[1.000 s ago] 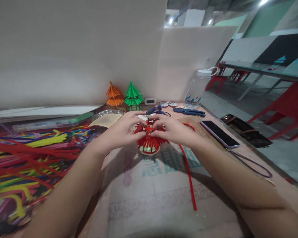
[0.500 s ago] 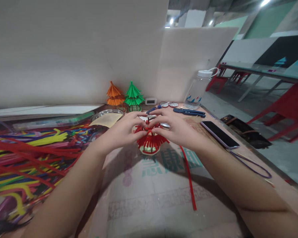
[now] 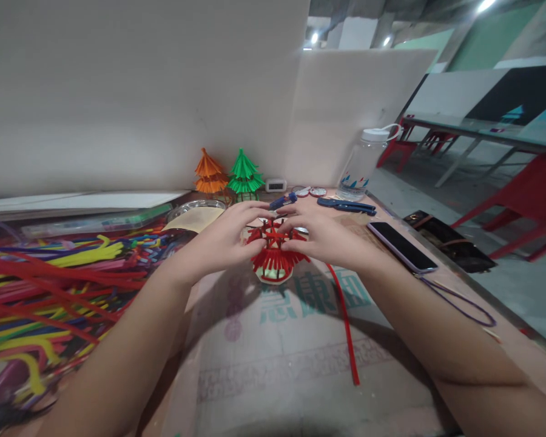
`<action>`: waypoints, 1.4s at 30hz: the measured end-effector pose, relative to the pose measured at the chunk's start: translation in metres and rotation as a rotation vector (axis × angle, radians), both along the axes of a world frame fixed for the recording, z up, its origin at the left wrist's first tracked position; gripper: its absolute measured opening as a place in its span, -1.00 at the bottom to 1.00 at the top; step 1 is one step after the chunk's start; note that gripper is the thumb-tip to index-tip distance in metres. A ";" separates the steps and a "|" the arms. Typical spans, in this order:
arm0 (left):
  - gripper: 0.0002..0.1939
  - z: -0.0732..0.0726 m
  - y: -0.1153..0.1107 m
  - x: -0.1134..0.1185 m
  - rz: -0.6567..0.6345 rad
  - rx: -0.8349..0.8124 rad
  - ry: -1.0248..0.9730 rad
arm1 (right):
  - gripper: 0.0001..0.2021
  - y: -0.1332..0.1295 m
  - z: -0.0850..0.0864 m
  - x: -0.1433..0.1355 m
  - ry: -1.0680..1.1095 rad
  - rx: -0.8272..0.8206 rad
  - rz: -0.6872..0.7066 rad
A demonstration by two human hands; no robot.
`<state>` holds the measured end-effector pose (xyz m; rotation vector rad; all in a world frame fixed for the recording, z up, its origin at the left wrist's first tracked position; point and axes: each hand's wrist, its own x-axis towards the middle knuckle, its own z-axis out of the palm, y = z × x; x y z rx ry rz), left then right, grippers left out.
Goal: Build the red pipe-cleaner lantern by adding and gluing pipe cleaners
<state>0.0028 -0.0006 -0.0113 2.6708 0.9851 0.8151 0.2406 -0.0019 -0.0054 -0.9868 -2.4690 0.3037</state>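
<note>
A small red pavilion-like model [image 3: 277,260], with a fringed pipe-cleaner roof, thin dark posts and a pale base, stands upright on the board in front of me. My left hand [image 3: 236,237] curves round its left side, thumb and fingers on the red fringe. From the other side my right hand [image 3: 321,240] grips the upper part, thumb low and fingers above. Posts and red strips show between the two hands; the exact fingertip contacts are partly hidden. A loose red pipe cleaner [image 3: 346,328] lies below my right wrist.
Behind stand an orange model [image 3: 209,176] and a green model [image 3: 243,176]. Coloured pipe cleaners [image 3: 50,291] heap at left. To the right are a water bottle [image 3: 357,167], blue-handled pliers [image 3: 346,207] and a phone [image 3: 403,247]. A glue gun [image 3: 283,201] lies beyond my hands.
My fingertips have spread apart at the top of the red model, so more of its posts and red strips show. The model stays in place.
</note>
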 end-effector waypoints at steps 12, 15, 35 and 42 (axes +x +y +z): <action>-0.18 -0.016 0.014 -0.013 -0.006 -0.385 -0.011 | -0.95 0.011 -0.010 0.002 0.008 -0.035 -0.041; -0.19 -0.013 0.009 -0.009 0.019 -0.331 0.015 | -0.93 0.013 -0.009 0.004 0.017 0.009 -0.076; -0.24 -0.002 0.001 -0.005 0.023 -0.153 0.032 | -0.70 0.006 0.020 0.037 -0.010 -0.024 -0.256; -0.13 -0.010 0.003 -0.001 0.056 -0.185 0.078 | -0.79 0.009 -0.010 0.053 -0.642 -0.173 -0.334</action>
